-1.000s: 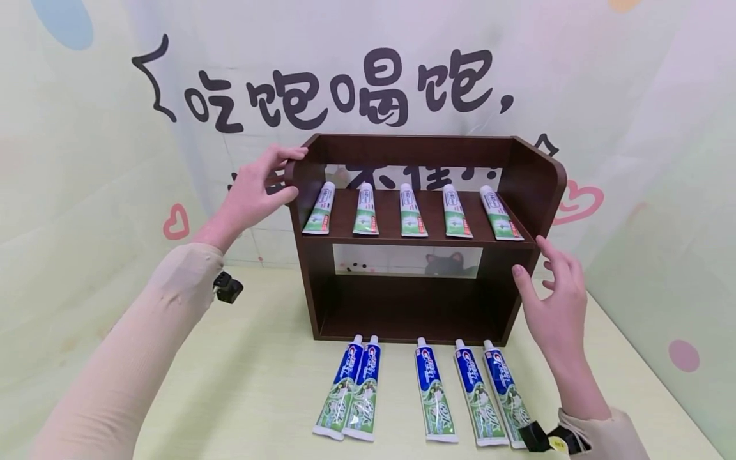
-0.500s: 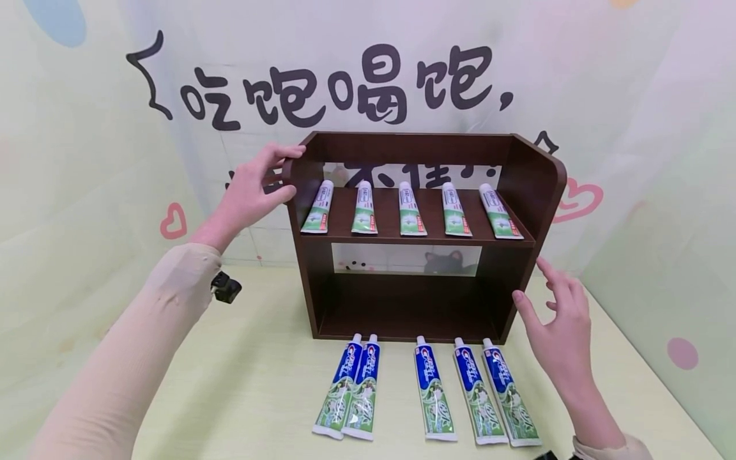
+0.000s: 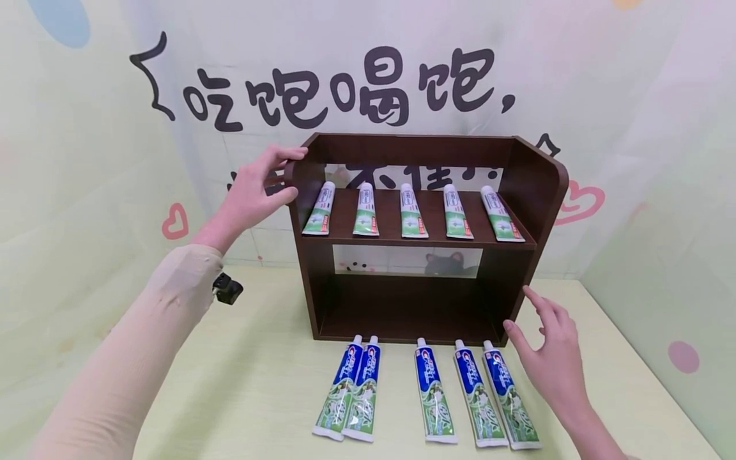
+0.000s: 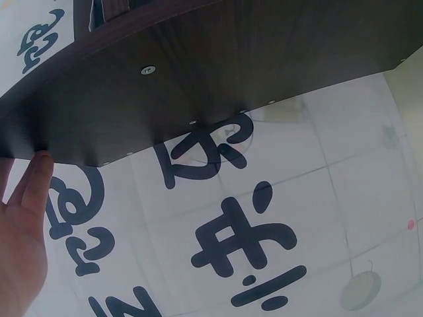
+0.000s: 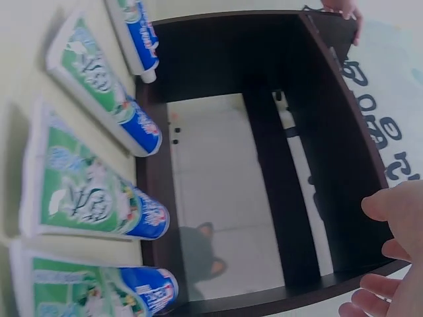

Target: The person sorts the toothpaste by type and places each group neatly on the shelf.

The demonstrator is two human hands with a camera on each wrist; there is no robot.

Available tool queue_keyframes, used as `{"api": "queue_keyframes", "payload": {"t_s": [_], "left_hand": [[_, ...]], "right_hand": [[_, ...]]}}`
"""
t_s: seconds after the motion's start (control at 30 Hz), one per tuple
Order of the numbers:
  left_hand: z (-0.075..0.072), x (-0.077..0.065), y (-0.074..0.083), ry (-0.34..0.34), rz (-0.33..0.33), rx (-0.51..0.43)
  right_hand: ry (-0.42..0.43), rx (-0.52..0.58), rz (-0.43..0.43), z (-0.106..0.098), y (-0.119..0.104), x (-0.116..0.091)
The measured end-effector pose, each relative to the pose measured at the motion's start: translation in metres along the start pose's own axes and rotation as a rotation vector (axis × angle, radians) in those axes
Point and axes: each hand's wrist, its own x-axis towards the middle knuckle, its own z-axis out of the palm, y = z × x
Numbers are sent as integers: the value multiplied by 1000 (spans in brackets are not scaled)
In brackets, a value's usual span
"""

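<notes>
A dark brown two-tier shelf (image 3: 402,151) stands upright on the table. My left hand (image 3: 253,188) touches its upper left side, thumb at the front edge and fingers at the top; in the left wrist view, its fingertips meet the outer side panel (image 4: 119,92). Beside the lower right side is my right hand (image 3: 554,354), fingers spread and holding nothing, with index fingertip and thumb close to the panel's front edge. Several white-and-green toothpaste tubes (image 3: 411,214) lie in a row on the upper tier. Several blue-and-green toothpaste tubes (image 3: 435,393) lie before the shelf, caps toward it.
The pale table (image 3: 253,358) extends on both sides of the shelf. Behind it hangs a light printed backdrop (image 3: 368,25) with large black characters. The leftmost two blue-and-green tubes overlap. The shelf's lower tier (image 3: 402,306) has an opening at its back.
My right hand has slid down along the shelf's right side, from the upper tier's level to near the base. My left hand, the shelf and the tubes have stayed in place.
</notes>
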Motion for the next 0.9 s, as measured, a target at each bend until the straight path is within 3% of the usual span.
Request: {"api": "queue_keyframes", "payload": {"t_s": [0.2, 0.53, 0.9], "left_hand": [[-1, -5, 20, -10, -3, -14], [-2, -6, 21, 1, 1, -6], [1, 1, -10, 5, -7, 7]], "right_hand": [[-70, -56, 6, 5, 9, -7], [-138, -72, 13, 13, 21, -20], [-260, -54, 38, 14, 39, -32]]}}
